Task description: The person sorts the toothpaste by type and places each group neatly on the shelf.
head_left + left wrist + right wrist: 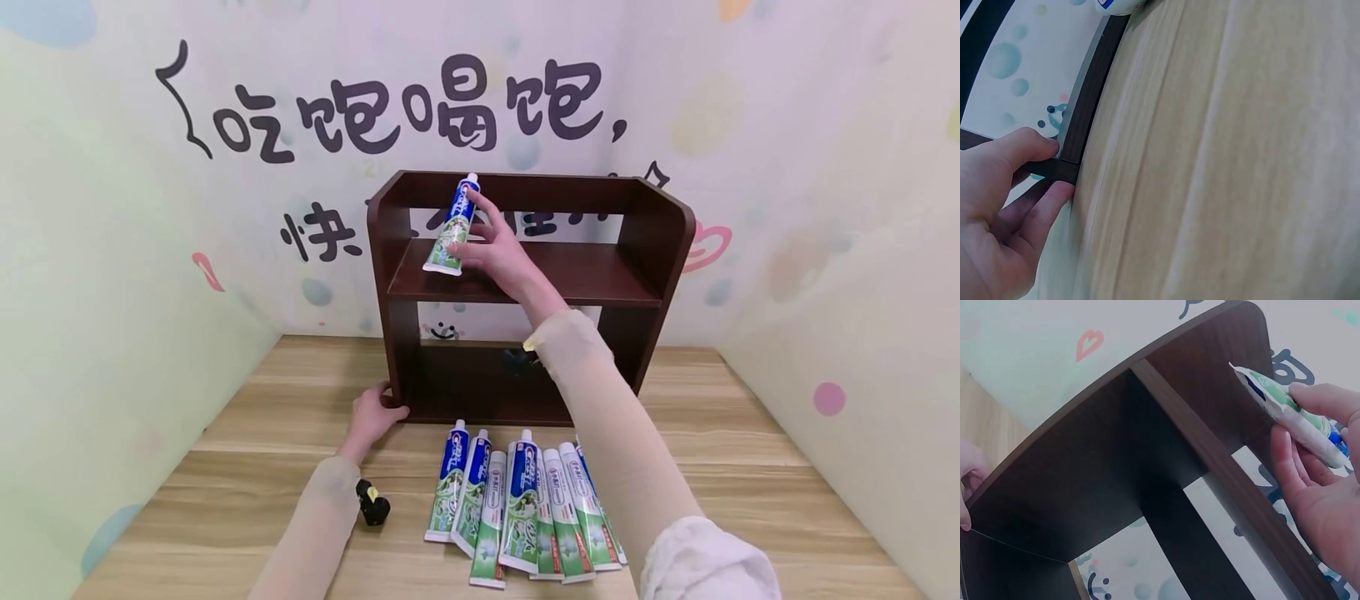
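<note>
In the head view, my right hand [501,248] pinches a blue and green toothpaste tube [453,227], cap up, in front of the upper shelf's left part. The right wrist view shows that tube [1300,422] between the thumb and fingers of my right hand [1325,462], beside the dark wooden rack [1104,437]. Low at the rack's left side [397,367], my left hand [372,417] grips the bottom corner. Thumb and fingers of my left hand [1004,212] lie on either side of the dark board [1054,169] in the left wrist view.
Several toothpaste tubes [521,504], some blue and green, others white and green, lie in a row on the wooden table [255,467] before the rack, some overlapping. Behind the rack stands a wall [300,50] with large black lettering.
</note>
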The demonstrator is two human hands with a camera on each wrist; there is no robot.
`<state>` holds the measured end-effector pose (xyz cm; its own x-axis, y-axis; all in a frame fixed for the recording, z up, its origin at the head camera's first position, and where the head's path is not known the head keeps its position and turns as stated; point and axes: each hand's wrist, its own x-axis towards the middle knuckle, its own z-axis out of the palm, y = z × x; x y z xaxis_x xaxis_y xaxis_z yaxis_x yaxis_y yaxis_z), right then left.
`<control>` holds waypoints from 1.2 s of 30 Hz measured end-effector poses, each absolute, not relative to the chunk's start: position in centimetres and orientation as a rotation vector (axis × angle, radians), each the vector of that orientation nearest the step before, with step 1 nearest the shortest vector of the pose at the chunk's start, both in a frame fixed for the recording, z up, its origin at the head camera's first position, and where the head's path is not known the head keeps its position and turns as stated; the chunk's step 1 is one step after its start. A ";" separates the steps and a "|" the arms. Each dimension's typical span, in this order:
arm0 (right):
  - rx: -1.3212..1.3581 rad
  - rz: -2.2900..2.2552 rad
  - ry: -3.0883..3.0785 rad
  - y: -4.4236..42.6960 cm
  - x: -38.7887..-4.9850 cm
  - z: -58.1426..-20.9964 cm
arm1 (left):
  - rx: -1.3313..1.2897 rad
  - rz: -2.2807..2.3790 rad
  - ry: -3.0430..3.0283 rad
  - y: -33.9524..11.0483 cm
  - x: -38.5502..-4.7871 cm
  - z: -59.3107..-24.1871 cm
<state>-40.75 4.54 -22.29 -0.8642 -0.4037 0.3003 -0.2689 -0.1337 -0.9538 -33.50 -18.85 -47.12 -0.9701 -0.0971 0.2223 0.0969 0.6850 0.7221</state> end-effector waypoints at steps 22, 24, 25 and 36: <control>-0.802 -1.726 2.432 2.9 -40.9 -23.0 | 0.002 -1.160 -2.654 -18.7 -33.4 -46.8; -0.813 -1.698 2.472 3.0 -40.9 -23.1 | 0.001 -1.173 -2.655 -18.6 -33.4 -46.7; -0.820 -1.690 2.484 3.0 -40.9 -23.2 | 0.003 -1.181 -2.654 -18.5 -33.4 -46.6; -0.915 -1.586 2.560 2.7 -40.7 -23.5 | 0.013 -1.219 -2.642 -18.6 -33.1 -46.6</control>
